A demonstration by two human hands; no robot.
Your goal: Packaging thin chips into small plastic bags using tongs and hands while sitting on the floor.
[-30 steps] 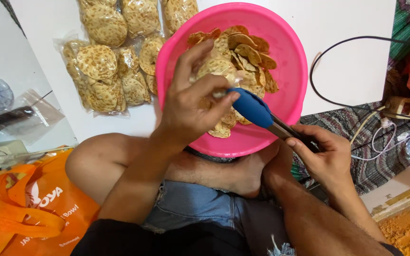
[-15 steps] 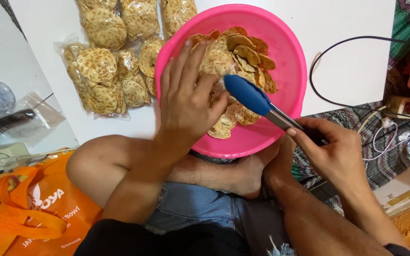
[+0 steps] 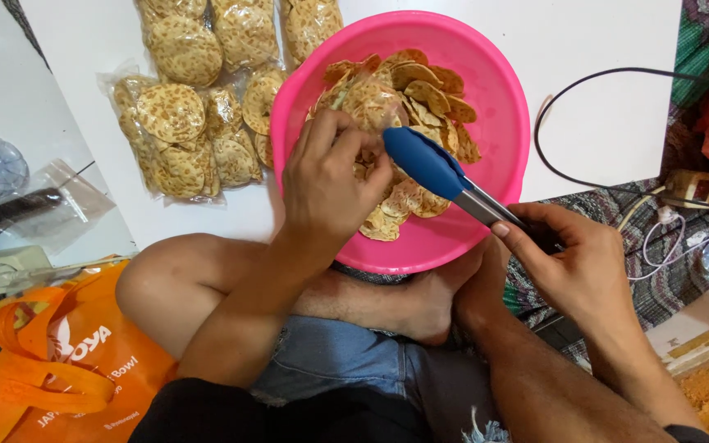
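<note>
The left hand (image 3: 326,184) was inside the pink bowl (image 3: 498,176), its fingers curled and pinched on the mouth of a clear plastic bag (image 3: 371,98) that lay over the heap of loose crackers (image 3: 428,90). The bag looked only partly filled, though its contents could not be counted through the film. The right hand (image 3: 572,267) gripped the metal handles of blue-tipped tongs (image 3: 420,160), fingers wrapped tightly around them; the blue tips rested just beside the left thumb at the bag opening, and whether a cracker sat between them could not be told. As a judgement of progress: several sealed packs of crackers (image 3: 186,115) lay finished on the white surface (image 3: 609,115) left of the bowl, so a good share of the packing was done. A considerable layer of loose crackers remained in the bowl, so more filling was left. The bowl sat against the person's crossed legs. An orange carrier bag (image 3: 51,361) lay at lower left, and a black cable (image 3: 572,90) ran across the surface at right.
</note>
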